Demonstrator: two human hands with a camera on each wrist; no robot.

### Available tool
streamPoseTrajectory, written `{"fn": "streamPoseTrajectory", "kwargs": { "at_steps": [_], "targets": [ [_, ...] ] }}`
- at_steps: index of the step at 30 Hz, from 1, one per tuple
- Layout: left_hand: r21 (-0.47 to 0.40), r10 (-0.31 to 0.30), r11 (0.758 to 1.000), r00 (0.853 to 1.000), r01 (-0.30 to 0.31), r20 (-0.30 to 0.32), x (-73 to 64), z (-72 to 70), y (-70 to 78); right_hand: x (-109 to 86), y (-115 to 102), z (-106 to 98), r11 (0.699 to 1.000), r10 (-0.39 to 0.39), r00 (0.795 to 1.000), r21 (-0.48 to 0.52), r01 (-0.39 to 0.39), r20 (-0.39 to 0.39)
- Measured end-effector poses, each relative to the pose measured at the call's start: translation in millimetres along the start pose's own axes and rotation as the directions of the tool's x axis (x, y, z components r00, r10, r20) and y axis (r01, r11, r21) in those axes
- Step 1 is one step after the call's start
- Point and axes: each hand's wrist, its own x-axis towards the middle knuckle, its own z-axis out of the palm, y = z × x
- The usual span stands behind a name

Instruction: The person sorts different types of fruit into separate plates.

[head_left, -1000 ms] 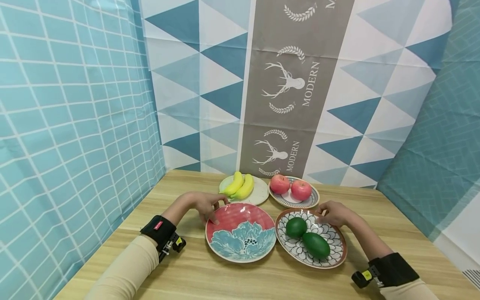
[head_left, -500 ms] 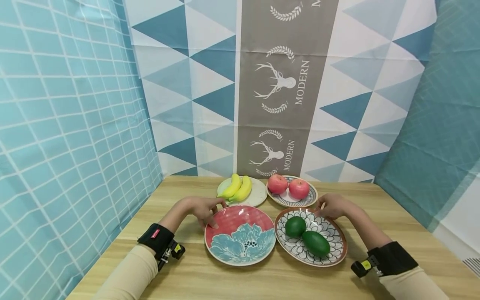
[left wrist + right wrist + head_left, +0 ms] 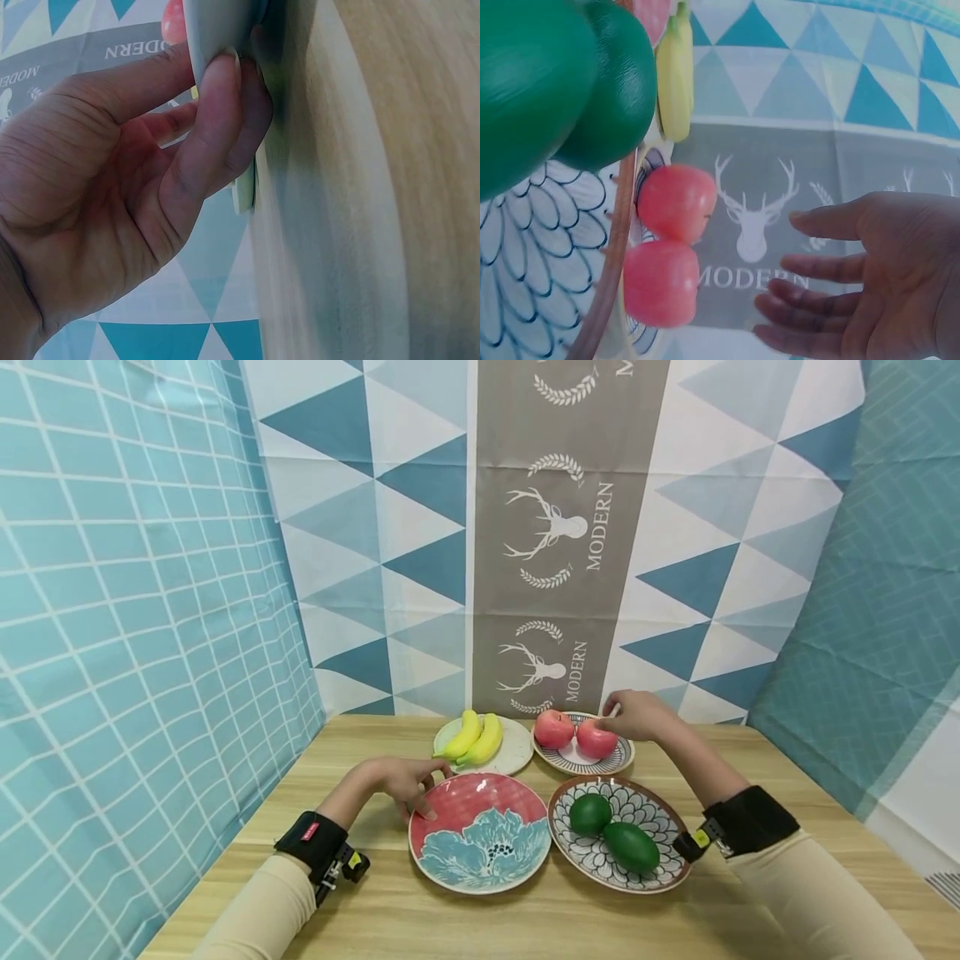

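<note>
A red plate with a blue flower [image 3: 483, 847] lies at the middle of the table, and my left hand [image 3: 405, 783] pinches its left rim. In the left wrist view the thumb is on one face of the plate [image 3: 217, 30] and curled fingertips are on the other. My right hand [image 3: 639, 713] hovers over the small striped-rim plate [image 3: 576, 767] at the back, close to the right red apple [image 3: 597, 740]. In the right wrist view that hand [image 3: 885, 277] has its fingers extended and apart from the apples [image 3: 664, 285].
A brown-rimmed petal-pattern plate [image 3: 663, 821] with two dark green fruits [image 3: 632, 847] lies right of the red plate. Two bananas [image 3: 481, 740] rest on a white plate [image 3: 516, 752] at the back. Patterned cloth walls [image 3: 420, 527] stand behind and beside the wooden table [image 3: 450, 931].
My right hand has left the rim of the brown-rimmed plate and moved back and up toward the apples. My left hand stays at the red plate's rim.
</note>
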Motion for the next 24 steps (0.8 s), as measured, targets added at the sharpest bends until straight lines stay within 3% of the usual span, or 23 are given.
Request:
{"fn": "streamPoseTrajectory", "kwargs": {
  "at_steps": [6,13,18,24],
  "targets": [
    [-0.003,0.001,1.000,1.000,-0.001,0.008,-1.3,-0.7,-3.0,28.2,-36,7,0.996,-0.084,0.994,-0.003,0.084,-0.070],
    [-0.001,0.007,1.000,1.000,-0.007,0.013,0.1,0.7,-4.8,58.4,-76,20,0.990,-0.089,0.986,0.098,0.103,-0.143],
    [0.004,-0.001,1.000,1.000,0.001,0.010,1.5,0.9,-3.2,78.0,-96,32,0.988,-0.071,0.989,0.130,0.088,-0.129],
    [0.006,-0.018,1.000,1.000,0.018,0.013,2.4,-1.3,-0.2,93.5,-111,52,0.971,0.017,0.996,0.237,0.004,-0.083]
  ]
}}
